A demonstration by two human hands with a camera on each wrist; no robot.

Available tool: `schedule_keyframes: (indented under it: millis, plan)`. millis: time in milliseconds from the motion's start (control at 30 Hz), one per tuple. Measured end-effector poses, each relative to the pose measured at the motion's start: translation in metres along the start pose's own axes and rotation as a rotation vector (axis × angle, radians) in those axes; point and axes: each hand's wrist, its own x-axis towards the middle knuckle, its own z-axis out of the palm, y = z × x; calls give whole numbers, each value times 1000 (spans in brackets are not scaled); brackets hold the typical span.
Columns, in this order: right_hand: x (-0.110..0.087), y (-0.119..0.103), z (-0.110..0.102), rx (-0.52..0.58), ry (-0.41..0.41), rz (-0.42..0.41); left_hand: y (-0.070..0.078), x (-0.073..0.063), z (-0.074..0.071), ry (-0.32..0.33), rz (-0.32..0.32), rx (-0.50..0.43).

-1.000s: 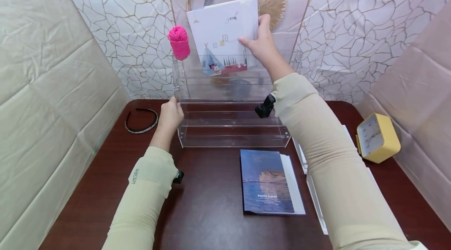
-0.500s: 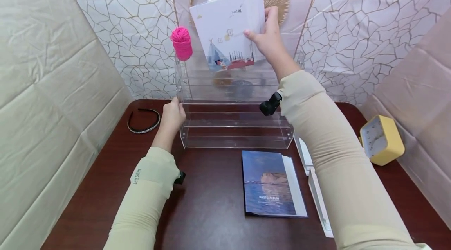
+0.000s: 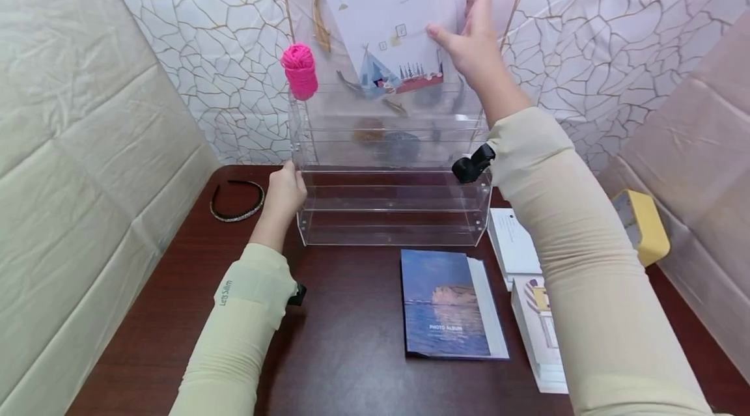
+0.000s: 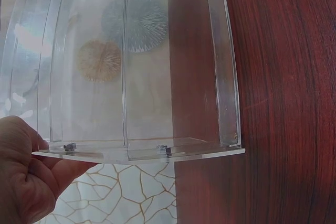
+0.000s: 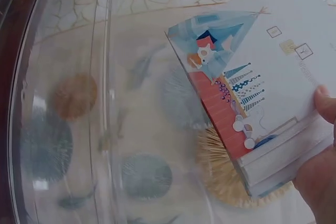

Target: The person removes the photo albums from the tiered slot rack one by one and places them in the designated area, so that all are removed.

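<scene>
A white album [image 3: 387, 25] with a printed blue tent on its cover is tilted in the air above the clear acrylic rack [image 3: 389, 234]. My right hand [image 3: 477, 45] grips the album by its right edge, thumb on the cover. In the right wrist view the album's [image 5: 262, 77] lower edge is apart from the rack's upper tier. My left hand [image 3: 286, 189] holds the left side panel of the rack; the left wrist view shows the thumb and fingers of that hand [image 4: 23, 174] pinching the panel's edge. A pink yarn ball [image 3: 300, 72] sits at the rack's top left corner.
A blue photo album [image 3: 445, 305] lies on the dark red table [image 3: 346, 338] in front of the rack. White boxes or books [image 3: 515, 243] lie to the right, partly under my sleeve. A headband [image 3: 237, 201] is at left, a yellow clock-like thing [image 3: 647, 227] at right.
My right hand has lifted the white album up and to the right, away from the rack. The left hand has stayed on the rack's side panel.
</scene>
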Motion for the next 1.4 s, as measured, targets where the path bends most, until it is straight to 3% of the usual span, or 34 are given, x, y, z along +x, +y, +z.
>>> schedule_keyframes:
  millis: [167,333,567,700,967,1200,1400]
  plan:
    - [-11,-5,-7,13,64,-107,-2,-1,0,-7,-9,-8]
    - [-37,-15,-9,152,131,-222,-5,-2,2,-3,0,-5]
    - [-86,-30,-9,309,82,-269,-4,1,0,-11,14,-3]
    - [-117,-25,-3,321,60,-180,-3,2,-2,-25,5,4]
    - [-193,20,24,234,43,10,-3,1,-1,-41,-14,-4]
    - [-248,54,54,127,31,355,-4,1,1,-39,-19,30]
    - [-271,76,73,51,-12,581,-1,2,0,-53,-41,11]
